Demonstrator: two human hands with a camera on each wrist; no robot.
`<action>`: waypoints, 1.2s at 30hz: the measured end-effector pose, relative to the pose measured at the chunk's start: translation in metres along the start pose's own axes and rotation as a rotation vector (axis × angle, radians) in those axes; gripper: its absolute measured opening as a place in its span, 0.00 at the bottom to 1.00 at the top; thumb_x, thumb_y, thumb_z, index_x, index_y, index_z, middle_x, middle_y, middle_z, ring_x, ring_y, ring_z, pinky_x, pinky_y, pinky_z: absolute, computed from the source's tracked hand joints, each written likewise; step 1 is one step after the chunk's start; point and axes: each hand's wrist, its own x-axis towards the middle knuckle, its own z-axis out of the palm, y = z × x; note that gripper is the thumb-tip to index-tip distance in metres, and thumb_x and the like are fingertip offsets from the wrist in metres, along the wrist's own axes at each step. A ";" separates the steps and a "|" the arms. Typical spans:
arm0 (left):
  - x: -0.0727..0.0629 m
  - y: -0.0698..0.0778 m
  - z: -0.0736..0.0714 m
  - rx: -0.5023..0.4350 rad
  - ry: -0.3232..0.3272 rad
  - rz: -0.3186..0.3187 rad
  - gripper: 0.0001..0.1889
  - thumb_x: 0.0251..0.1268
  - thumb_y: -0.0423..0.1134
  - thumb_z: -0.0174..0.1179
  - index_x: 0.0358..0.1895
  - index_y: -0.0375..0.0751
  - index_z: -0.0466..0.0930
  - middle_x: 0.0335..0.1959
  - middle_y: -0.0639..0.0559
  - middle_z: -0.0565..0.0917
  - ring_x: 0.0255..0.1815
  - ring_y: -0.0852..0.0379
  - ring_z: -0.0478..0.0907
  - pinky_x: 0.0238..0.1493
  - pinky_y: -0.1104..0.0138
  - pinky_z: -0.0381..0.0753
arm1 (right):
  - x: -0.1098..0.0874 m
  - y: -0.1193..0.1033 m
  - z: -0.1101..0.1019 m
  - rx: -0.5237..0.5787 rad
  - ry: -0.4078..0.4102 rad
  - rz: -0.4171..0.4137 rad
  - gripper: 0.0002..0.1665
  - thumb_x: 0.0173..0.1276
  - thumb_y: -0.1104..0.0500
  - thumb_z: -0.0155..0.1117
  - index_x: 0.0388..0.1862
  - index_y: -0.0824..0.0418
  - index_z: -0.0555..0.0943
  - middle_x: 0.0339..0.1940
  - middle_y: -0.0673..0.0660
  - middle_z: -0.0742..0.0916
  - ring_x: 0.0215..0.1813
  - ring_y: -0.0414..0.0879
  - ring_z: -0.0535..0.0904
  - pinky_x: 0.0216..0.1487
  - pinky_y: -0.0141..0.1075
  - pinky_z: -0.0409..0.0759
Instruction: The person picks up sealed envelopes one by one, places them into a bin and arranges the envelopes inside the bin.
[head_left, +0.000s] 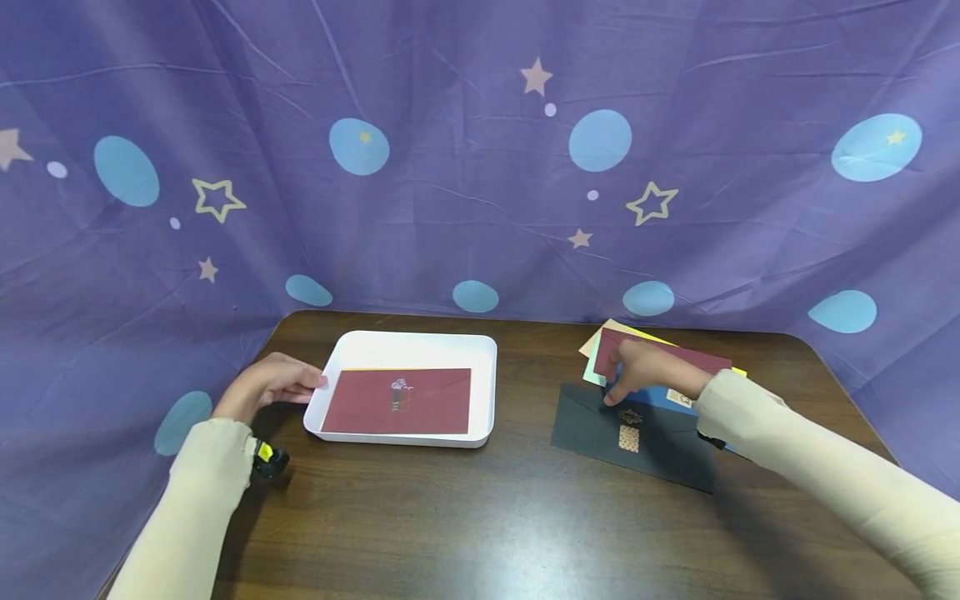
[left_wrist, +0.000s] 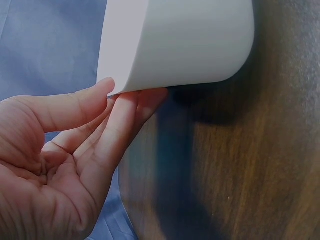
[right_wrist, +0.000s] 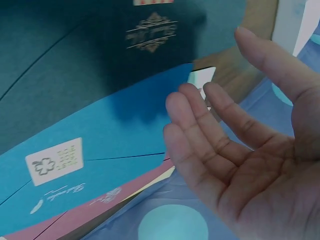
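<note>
At the left, my left hand (head_left: pixel 283 381) pinches the rim of a white tray (head_left: pixel 401 339) between thumb and fingers; the left wrist view shows the thumb on the rim of the tray (left_wrist: pixel 190 45). Inside the tray lies a dark red envelope (head_left: pixel 397 402) with a silvery print. Over on the right, my right hand (head_left: pixel 643 367) hovers above a loose pile of envelopes, fingers spread and holding nothing. Nearest it are a black envelope (head_left: pixel 592 433) and a blue envelope (right_wrist: pixel 120 115). A second dark red envelope (head_left: pixel 705 360) lies behind, partly covered by the hand.
Yellow (head_left: pixel 740 372), tan (head_left: pixel 597 337) and pale green (head_left: pixel 593 374) envelope edges stick out of the pile. Everything stands on a brown wooden table (head_left: pixel 420 517). A purple curtain (head_left: pixel 465 208) with stars and dots hangs behind the table's far edge.
</note>
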 end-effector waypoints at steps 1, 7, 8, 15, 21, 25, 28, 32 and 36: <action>0.000 0.000 0.000 0.000 -0.001 0.001 0.19 0.67 0.29 0.62 0.56 0.15 0.77 0.26 0.57 0.87 0.29 0.65 0.84 0.36 0.71 0.89 | -0.001 0.001 0.001 -0.006 0.001 -0.001 0.20 0.53 0.56 0.82 0.40 0.67 0.87 0.34 0.58 0.89 0.31 0.45 0.80 0.33 0.36 0.81; 0.001 0.000 0.001 0.013 0.003 -0.004 0.22 0.68 0.30 0.62 0.58 0.14 0.74 0.27 0.56 0.87 0.29 0.65 0.84 0.36 0.71 0.89 | -0.006 0.005 0.003 -0.042 0.004 0.034 0.21 0.50 0.59 0.84 0.40 0.66 0.86 0.43 0.61 0.88 0.34 0.46 0.80 0.39 0.42 0.84; 0.001 0.000 0.001 0.015 0.004 -0.004 0.22 0.68 0.30 0.62 0.59 0.14 0.74 0.27 0.56 0.87 0.29 0.65 0.84 0.36 0.70 0.89 | -0.006 0.005 0.003 -0.054 0.003 0.042 0.21 0.50 0.58 0.84 0.40 0.65 0.85 0.43 0.61 0.88 0.36 0.47 0.81 0.40 0.44 0.85; 0.003 0.000 0.000 0.021 0.001 -0.001 0.22 0.69 0.30 0.62 0.59 0.14 0.75 0.27 0.57 0.87 0.29 0.65 0.84 0.36 0.70 0.89 | -0.011 0.006 0.008 -0.106 -0.020 0.109 0.27 0.49 0.53 0.86 0.43 0.63 0.83 0.50 0.62 0.86 0.46 0.54 0.81 0.44 0.51 0.85; 0.002 0.000 0.000 0.021 0.001 -0.001 0.21 0.68 0.30 0.62 0.58 0.15 0.75 0.27 0.57 0.87 0.29 0.65 0.84 0.36 0.70 0.89 | -0.011 0.008 0.012 -0.143 -0.049 0.116 0.33 0.48 0.51 0.86 0.49 0.64 0.82 0.47 0.59 0.86 0.45 0.53 0.82 0.45 0.53 0.84; 0.002 0.000 0.000 0.021 0.005 -0.001 0.22 0.68 0.30 0.62 0.58 0.15 0.75 0.27 0.57 0.86 0.29 0.65 0.84 0.36 0.70 0.89 | -0.011 0.009 0.012 -0.165 -0.056 0.126 0.33 0.49 0.51 0.86 0.49 0.64 0.81 0.44 0.57 0.86 0.42 0.51 0.82 0.44 0.52 0.85; 0.002 -0.001 0.000 0.022 0.006 -0.002 0.22 0.68 0.30 0.63 0.58 0.14 0.75 0.27 0.57 0.86 0.29 0.65 0.84 0.36 0.70 0.89 | -0.010 0.011 0.014 -0.175 -0.057 0.131 0.34 0.47 0.50 0.86 0.48 0.64 0.81 0.42 0.56 0.86 0.41 0.50 0.81 0.42 0.50 0.84; 0.002 -0.001 0.000 0.020 0.007 -0.001 0.22 0.68 0.30 0.62 0.58 0.14 0.74 0.27 0.57 0.87 0.29 0.65 0.84 0.36 0.71 0.89 | -0.010 0.013 0.018 -0.171 -0.050 0.134 0.35 0.46 0.49 0.87 0.47 0.64 0.79 0.43 0.56 0.86 0.41 0.50 0.81 0.41 0.49 0.83; 0.001 0.000 0.001 0.023 0.011 0.001 0.22 0.67 0.30 0.63 0.57 0.14 0.75 0.26 0.57 0.87 0.29 0.65 0.84 0.35 0.71 0.89 | -0.011 0.012 0.020 -0.167 -0.038 0.130 0.34 0.46 0.51 0.87 0.46 0.64 0.78 0.42 0.56 0.85 0.39 0.50 0.80 0.39 0.48 0.83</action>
